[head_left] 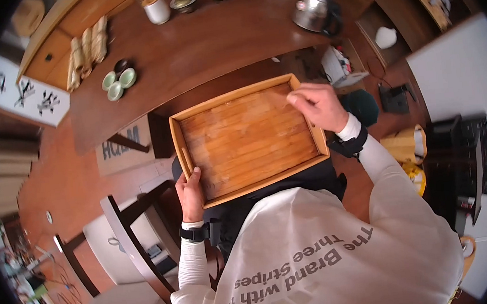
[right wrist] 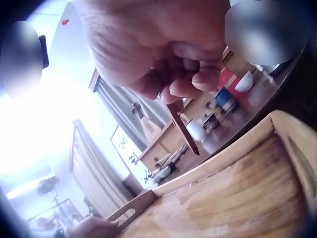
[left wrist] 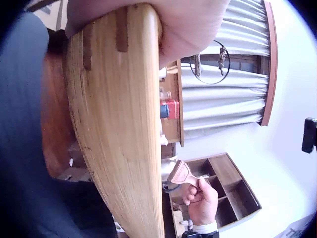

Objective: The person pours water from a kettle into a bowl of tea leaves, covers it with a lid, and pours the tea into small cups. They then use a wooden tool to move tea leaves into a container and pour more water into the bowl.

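Observation:
A rectangular wooden tray [head_left: 248, 140] with low walls lies over the person's lap, with pale, shiny patches on its base. At its left end, the left hand [head_left: 191, 195] grips the wall, thumb over the rim. The right hand [head_left: 320, 106] is raised above the tray's right end. It pinches a flat wooden tool [left wrist: 182, 173] by its narrow handle; the tool's head widens like a brush or scraper. Seen edge-on in the right wrist view, the tool [right wrist: 182, 128] points down over the tray.
Ahead stands a dark wooden table [head_left: 204, 50] with green cups [head_left: 115, 92], bamboo rolls [head_left: 86, 53], a white container [head_left: 156, 11] and a steel kettle [head_left: 312, 12]. A chair [head_left: 123, 245] is at the left. Below the table sits a cardboard box [head_left: 106, 153].

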Demonstrator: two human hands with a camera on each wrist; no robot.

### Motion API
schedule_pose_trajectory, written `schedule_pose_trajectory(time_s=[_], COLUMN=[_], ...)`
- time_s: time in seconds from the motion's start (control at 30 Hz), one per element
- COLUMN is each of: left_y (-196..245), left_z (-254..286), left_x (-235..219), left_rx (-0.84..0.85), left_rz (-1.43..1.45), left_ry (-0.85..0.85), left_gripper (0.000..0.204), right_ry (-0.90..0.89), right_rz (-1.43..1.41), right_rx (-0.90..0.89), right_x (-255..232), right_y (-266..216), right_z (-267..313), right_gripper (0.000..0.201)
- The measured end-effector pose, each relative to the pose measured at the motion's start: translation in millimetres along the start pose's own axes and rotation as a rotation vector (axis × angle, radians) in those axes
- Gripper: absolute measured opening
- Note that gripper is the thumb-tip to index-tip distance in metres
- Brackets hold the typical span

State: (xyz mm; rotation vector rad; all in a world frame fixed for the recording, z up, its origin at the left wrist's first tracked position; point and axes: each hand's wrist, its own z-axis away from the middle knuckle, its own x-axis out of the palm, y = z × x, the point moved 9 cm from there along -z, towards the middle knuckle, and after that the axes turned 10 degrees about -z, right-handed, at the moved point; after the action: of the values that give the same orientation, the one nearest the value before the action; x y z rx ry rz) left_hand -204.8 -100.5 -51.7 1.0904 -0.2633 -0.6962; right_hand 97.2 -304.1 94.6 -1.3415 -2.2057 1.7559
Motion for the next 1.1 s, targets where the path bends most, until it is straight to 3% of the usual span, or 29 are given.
schedule_pose_trajectory(time_s=[0.1,0.23,0.3,0.43,0.53,0.6,0.63,0.67,0.7,0.8,0.83,0.9,1.1], left_y=[19.1,82.9,113.4,160.2,168.7,181.3,194.7,205.5,217.7,232.4,236.3,250.0,270.5], left_z=[-3.6,-2.6,-5.3,9.0,11.6,22.3,28.6,38.6,57.7,77.7,79.2,100.6,134.3], left_x=[36.1,118.2,164.0,272.7,346.4,390.1,409.5,428.2,444.5,491.4,505.7,528.3,566.9], left_rx=[-0.037,0.095,0.248,0.473,0.57,0.616,0.836,1.056,1.019,1.291,1.293,1.519,1.745], left_rz=[-0.049,-0.156,-0.296,-0.279,-0.186,-0.343,-0.458,-0.565,-0.567,-0.548,-0.55,-0.54,-0.528], left_ry=[-0.099,-0.199,-0.252,-0.391,-0.469,-0.474,-0.386,-0.289,-0.305,-0.282,-0.29,-0.274,-0.326], left_gripper=[0.02,0.019,0.02,0.025,0.028,0.035,0.037,0.038,0.04,0.046,0.046,0.056,0.066], right_ry=[0.25,0.599,0.744,0.991,1.02,1.056,1.072,1.087,1.131,1.183,1.202,1.26,1.244], right_rz=[0.034,0.058,0.094,0.03,0.228,0.241,0.246,0.253,0.182,0.01,-0.071,-0.23,-0.352], right_rx=[0.112,0.26,0.317,0.491,0.608,0.649,0.676,0.68,0.693,0.745,0.695,0.561,0.516], right_x=[-83.3,-181.8,-217.1,-254.9,-268.1,-270.4,-271.6,-272.6,-271.3,-279.6,-285.4,-296.0,-335.8], right_y=[12.0,42.0,50.7,82.3,77.1,85.6,88.9,91.3,95.3,110.0,115.6,120.4,160.4], right_z=[41.3,133.5,184.3,292.8,348.1,381.9,393.6,402.0,408.1,408.2,399.2,375.9,342.0], right_gripper=[0.015,0.023,0.026,0.03,0.033,0.034,0.035,0.035,0.036,0.035,0.034,0.032,0.03])
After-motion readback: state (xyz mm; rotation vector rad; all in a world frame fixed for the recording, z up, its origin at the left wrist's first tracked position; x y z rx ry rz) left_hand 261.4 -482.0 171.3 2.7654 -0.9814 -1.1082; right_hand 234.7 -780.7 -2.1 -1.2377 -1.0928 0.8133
